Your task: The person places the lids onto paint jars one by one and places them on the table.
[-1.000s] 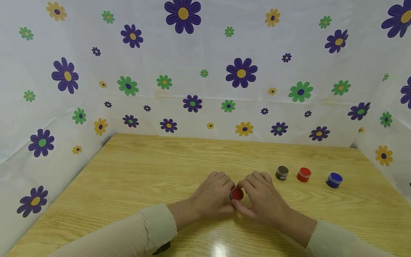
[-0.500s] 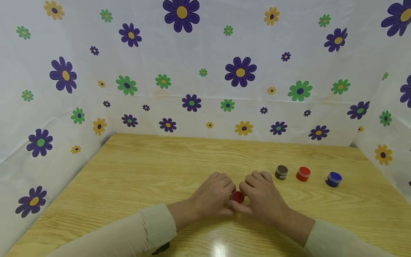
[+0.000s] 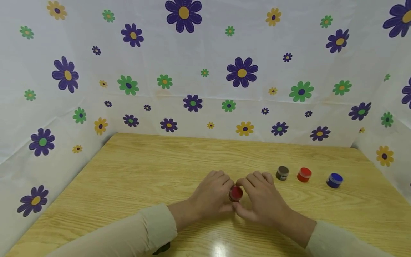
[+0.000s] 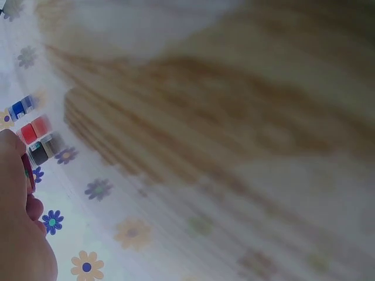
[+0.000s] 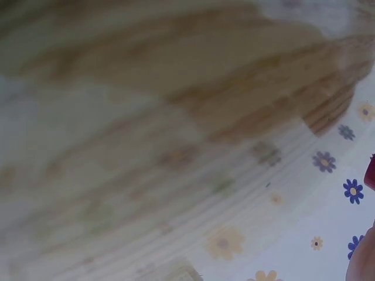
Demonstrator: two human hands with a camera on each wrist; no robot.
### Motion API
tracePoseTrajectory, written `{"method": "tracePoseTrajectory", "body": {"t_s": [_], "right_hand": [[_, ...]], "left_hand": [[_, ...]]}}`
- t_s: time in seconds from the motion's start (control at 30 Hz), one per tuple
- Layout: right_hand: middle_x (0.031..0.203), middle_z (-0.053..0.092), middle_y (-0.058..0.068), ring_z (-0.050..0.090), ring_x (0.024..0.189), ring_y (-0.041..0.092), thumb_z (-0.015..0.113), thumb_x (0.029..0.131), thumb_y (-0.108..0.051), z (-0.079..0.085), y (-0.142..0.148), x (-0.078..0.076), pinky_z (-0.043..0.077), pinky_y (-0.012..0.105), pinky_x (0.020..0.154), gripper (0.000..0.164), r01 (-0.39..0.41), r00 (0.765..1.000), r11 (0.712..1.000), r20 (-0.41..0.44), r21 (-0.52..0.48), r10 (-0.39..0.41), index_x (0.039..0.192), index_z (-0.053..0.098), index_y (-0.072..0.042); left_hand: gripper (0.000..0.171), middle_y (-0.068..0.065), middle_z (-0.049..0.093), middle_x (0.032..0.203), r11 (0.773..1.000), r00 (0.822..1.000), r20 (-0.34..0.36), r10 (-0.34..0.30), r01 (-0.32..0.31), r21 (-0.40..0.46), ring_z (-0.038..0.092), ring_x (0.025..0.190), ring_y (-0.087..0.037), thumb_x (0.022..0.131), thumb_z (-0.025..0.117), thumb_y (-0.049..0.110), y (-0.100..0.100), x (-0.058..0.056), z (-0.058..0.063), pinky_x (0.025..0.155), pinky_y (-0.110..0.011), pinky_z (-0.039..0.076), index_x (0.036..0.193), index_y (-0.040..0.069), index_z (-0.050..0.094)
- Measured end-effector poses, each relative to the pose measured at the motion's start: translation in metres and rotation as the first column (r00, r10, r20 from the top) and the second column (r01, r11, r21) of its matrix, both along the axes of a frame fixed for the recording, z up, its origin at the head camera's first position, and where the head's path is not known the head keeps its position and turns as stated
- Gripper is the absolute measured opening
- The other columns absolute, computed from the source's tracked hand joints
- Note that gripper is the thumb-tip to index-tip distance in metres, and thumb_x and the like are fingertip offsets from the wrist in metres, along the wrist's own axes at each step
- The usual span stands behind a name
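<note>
Near the middle of the table, in the head view, both hands are at a small paint jar [image 3: 236, 193] with a dark red top. My left hand [image 3: 213, 196] grips it from the left side. My right hand [image 3: 263, 198] has its index finger and thumb curled about the jar's right side, at the far and near edges of the top. In the left wrist view a sliver of the dark red jar [image 4: 29, 174] shows beside the left hand [image 4: 20, 216]. Only part of the jar [image 5: 370, 174] and of the right hand [image 5: 363, 257] appears in the right wrist view.
Right of the hands, a dark brown jar [image 3: 282, 173], a bright red jar [image 3: 304, 175] and a blue jar [image 3: 334, 180] stand in a row on the wooden table [image 3: 154, 157]. White cloth [image 3: 192, 50] with printed flowers hangs behind and at both sides.
My right thumb and index finger turned at the jar's top half a second ago, and now they are back near their earlier place. The jar shifted slightly nearer, then back. My left hand stayed nearly still.
</note>
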State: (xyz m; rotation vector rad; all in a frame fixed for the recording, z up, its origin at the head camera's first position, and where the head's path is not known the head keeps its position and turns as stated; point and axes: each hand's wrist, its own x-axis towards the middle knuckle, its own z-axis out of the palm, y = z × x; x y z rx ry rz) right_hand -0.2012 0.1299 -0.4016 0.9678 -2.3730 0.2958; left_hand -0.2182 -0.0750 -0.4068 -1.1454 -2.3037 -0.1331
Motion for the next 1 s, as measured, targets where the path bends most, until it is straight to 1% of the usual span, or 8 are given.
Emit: {"method": "tracePoseTrajectory", "body": {"t_s": [0.1,0.2,0.3,0.43,0.6,0.77,1.0], "right_hand": [[0.087,0.058,-0.005,0.046,0.082,0.014,0.068,0.078,-0.039,-0.0005,0.0004,-0.0006,0.034,0.04,0.083,0.03,-0.024,1.0,1.0,-0.009,-0.016,0.024,0.099,0.064,-0.017],[0.084,0.055,-0.007,0.044,0.081,0.013,0.069,0.077,-0.035,-0.0011,0.001,-0.0016,0.034,0.039,0.082,0.026,-0.028,0.999,0.999,-0.025,-0.025,0.027,0.095,0.063,-0.018],[0.083,0.054,-0.007,0.044,0.08,0.013,0.07,0.077,-0.036,-0.0015,0.0012,-0.0021,0.033,0.037,0.082,0.025,-0.026,0.999,0.999,-0.031,-0.025,0.025,0.093,0.062,-0.018],[0.082,0.055,-0.007,0.045,0.08,0.013,0.071,0.078,-0.037,-0.0015,0.0009,-0.0019,0.035,0.034,0.081,0.025,-0.021,0.999,1.0,-0.033,-0.019,0.02,0.09,0.062,-0.017],[0.083,0.058,-0.005,0.046,0.08,0.013,0.072,0.078,-0.038,-0.0008,0.0004,-0.0011,0.038,0.034,0.081,0.026,-0.017,1.0,1.0,-0.02,-0.013,0.016,0.089,0.062,-0.017],[0.083,0.058,-0.004,0.046,0.08,0.013,0.073,0.078,-0.039,-0.0005,-0.0001,-0.0008,0.041,0.035,0.081,0.028,-0.009,1.0,1.0,-0.025,0.003,0.009,0.087,0.061,-0.016],[0.08,0.054,-0.005,0.043,0.078,0.012,0.074,0.079,-0.043,-0.0011,0.0008,-0.0009,0.041,0.035,0.081,0.03,-0.019,0.999,1.0,-0.034,0.002,0.019,0.081,0.059,-0.017]], "left_hand": [[0.038,0.006,0.064,0.086,1.0,1.0,-0.004,0.003,-0.003,0.021,0.054,0.081,-0.011,0.076,0.078,0.05,0.0005,0.0,0.0004,0.075,-0.025,0.044,0.089,0.016,0.066],[0.033,0.007,0.064,0.084,0.999,1.0,-0.023,-0.014,0.014,0.04,0.053,0.079,-0.011,0.074,0.077,0.045,0.0018,-0.0008,-0.0001,0.074,-0.025,0.044,0.085,0.017,0.065],[0.033,0.006,0.063,0.082,0.998,0.999,-0.033,-0.029,0.031,0.051,0.052,0.078,-0.011,0.073,0.078,0.044,0.0026,-0.0017,-0.0015,0.072,-0.024,0.043,0.083,0.017,0.064],[0.035,0.006,0.063,0.082,0.998,0.999,-0.027,-0.039,0.041,0.055,0.052,0.078,-0.011,0.072,0.08,0.045,0.0025,-0.0025,-0.0035,0.072,-0.023,0.043,0.083,0.015,0.064],[0.034,0.006,0.062,0.082,0.998,0.999,-0.017,-0.042,0.043,0.053,0.052,0.077,-0.01,0.073,0.08,0.044,0.0024,-0.0022,-0.0039,0.072,-0.023,0.044,0.082,0.015,0.064],[0.033,0.006,0.062,0.081,0.998,0.999,-0.006,-0.041,0.041,0.05,0.051,0.077,-0.01,0.072,0.081,0.042,0.0023,-0.0016,-0.0035,0.072,-0.023,0.043,0.082,0.015,0.064],[0.038,0.007,0.061,0.079,0.998,0.998,-0.021,-0.051,0.052,0.033,0.05,0.076,-0.01,0.074,0.08,0.048,0.0021,-0.0017,-0.0032,0.074,-0.023,0.044,0.081,0.015,0.063]]}}
